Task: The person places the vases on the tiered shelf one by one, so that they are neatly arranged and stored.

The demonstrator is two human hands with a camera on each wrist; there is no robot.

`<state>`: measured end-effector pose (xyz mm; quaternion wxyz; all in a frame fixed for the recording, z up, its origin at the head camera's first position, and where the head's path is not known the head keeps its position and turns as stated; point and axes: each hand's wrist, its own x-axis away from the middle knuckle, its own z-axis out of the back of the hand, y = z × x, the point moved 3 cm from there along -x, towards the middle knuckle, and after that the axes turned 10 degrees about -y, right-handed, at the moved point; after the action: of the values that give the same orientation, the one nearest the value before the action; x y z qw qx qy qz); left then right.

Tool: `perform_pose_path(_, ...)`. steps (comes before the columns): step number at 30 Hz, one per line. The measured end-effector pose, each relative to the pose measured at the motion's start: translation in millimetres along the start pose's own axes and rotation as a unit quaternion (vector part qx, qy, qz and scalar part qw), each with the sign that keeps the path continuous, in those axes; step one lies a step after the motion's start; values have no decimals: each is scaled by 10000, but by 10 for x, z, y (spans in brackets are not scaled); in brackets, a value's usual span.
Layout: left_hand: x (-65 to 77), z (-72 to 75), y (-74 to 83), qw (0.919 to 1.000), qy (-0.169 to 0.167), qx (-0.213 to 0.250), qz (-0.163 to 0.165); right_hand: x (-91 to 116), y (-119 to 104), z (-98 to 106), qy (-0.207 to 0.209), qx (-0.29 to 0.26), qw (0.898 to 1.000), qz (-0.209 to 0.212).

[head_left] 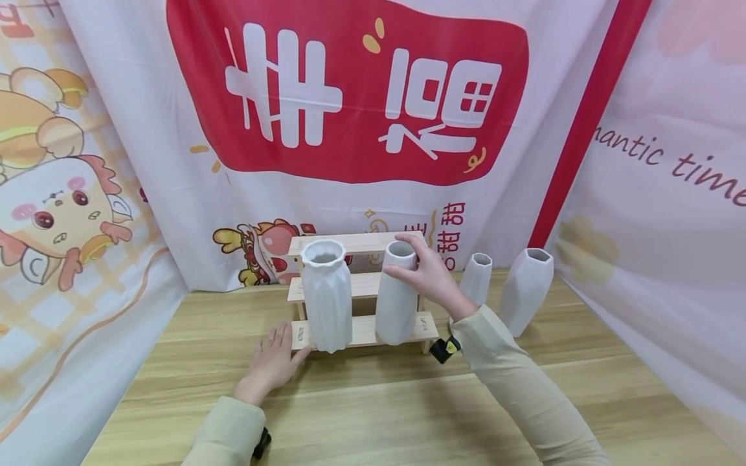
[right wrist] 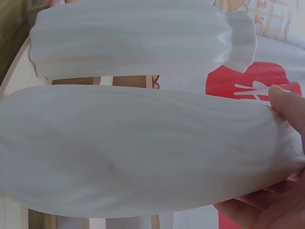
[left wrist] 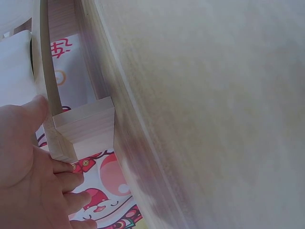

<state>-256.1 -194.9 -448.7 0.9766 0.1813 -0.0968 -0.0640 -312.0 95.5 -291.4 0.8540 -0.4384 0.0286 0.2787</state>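
Observation:
A smooth white vase [head_left: 395,304] stands upright over the lowest tier at the right of a three-tier wooden stand [head_left: 364,330]. My right hand [head_left: 428,268] grips it around the top from the right, with the thumb in front and the fingers behind the rim. To its left on the same tier is a white fluted vase [head_left: 327,304] with a wavy rim. My left hand [head_left: 272,356] holds the left front corner of the lowest board, the thumb along its front edge. In the left wrist view, the fingers [left wrist: 71,181] bend past the board's end.
Two more white faceted vases stand on the wood-grain table [head_left: 361,414] at the right: a slim one [head_left: 476,278] partly behind my right forearm, and a wider one [head_left: 526,291]. A printed cloth backdrop [head_left: 350,97] hangs close behind the stand, with cloth walls on both sides.

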Motion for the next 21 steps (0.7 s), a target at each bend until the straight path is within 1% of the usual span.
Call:
perform_pose_path(10,-3,-1,-4,10000,-16,-43,2,1,-8,9,-77,3,9999,-114)
perform_pose_path(21,-15,-20,-17,9999,66,-147,5,11,9,16,-57,89,9999,-9)
